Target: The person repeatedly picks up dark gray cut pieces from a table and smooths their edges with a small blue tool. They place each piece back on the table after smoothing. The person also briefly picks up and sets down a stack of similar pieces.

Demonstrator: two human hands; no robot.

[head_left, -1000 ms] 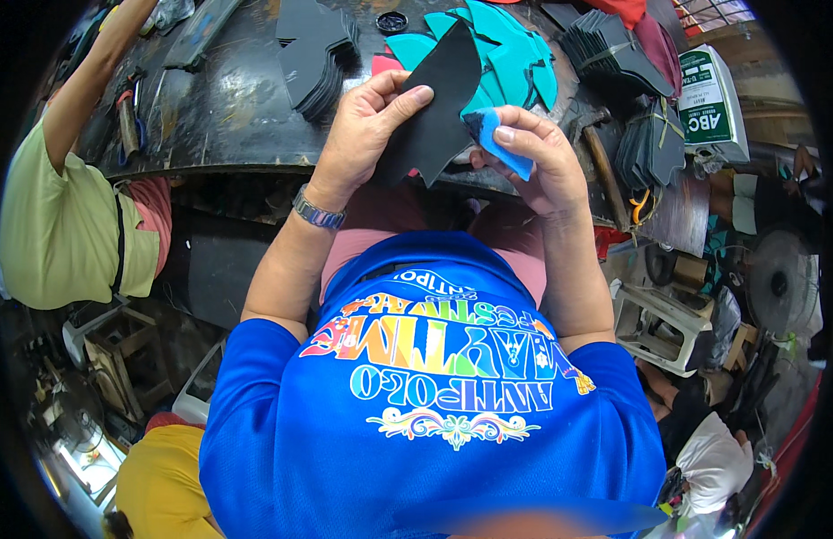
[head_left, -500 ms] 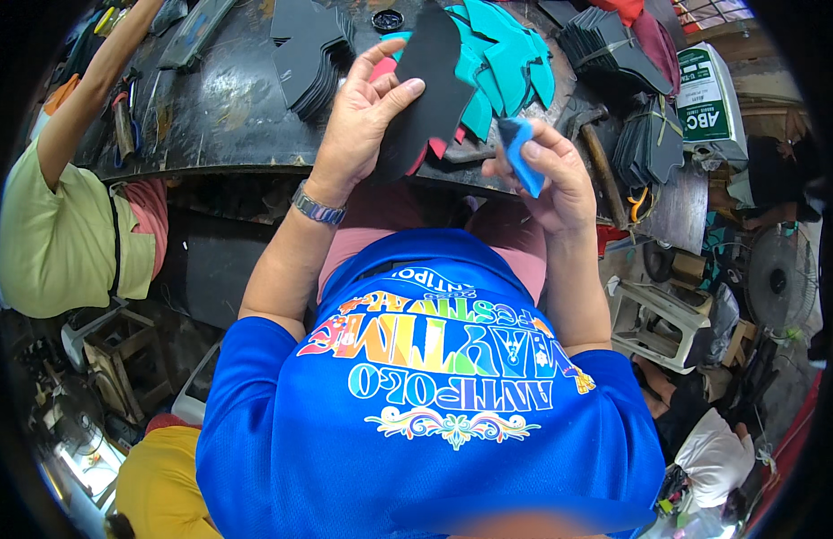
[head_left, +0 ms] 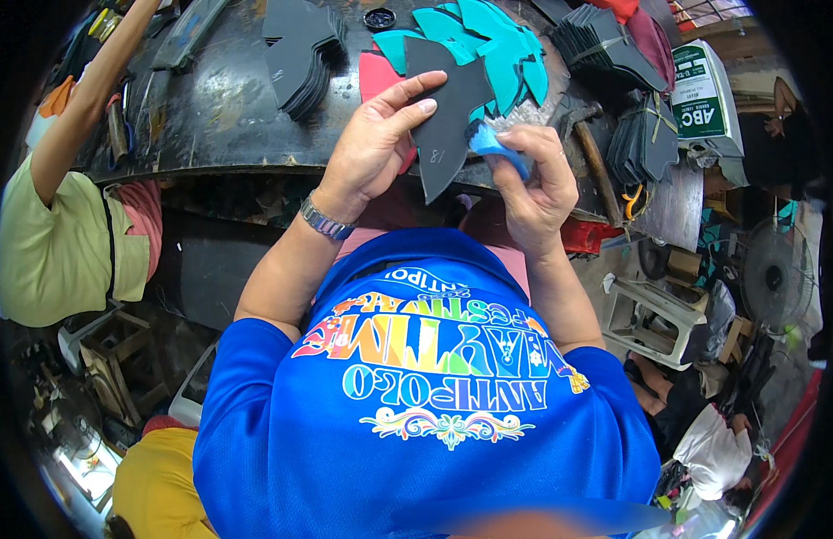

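Note:
My left hand (head_left: 376,144) pinches a flat black cut-out piece (head_left: 448,112) with a pointed lower tip, holding it upright above the near edge of the dark worktable (head_left: 219,117). My right hand (head_left: 533,184) grips a small blue pad (head_left: 497,148) and presses it against the right edge of the black piece. Teal cut-outs (head_left: 488,40) lie fanned on the table just behind the piece, with a pink sheet (head_left: 376,76) under them.
A stack of black cut-outs (head_left: 300,49) lies at the table's left, tied bundles of dark pieces (head_left: 614,40) and a hammer (head_left: 587,148) at right. A person in a green shirt (head_left: 62,225) works at the left. A white and green box (head_left: 704,85) stands far right.
The black piece has been turned and lowered, its point now facing down. My right hand has come back in and set the blue pad against the piece's edge.

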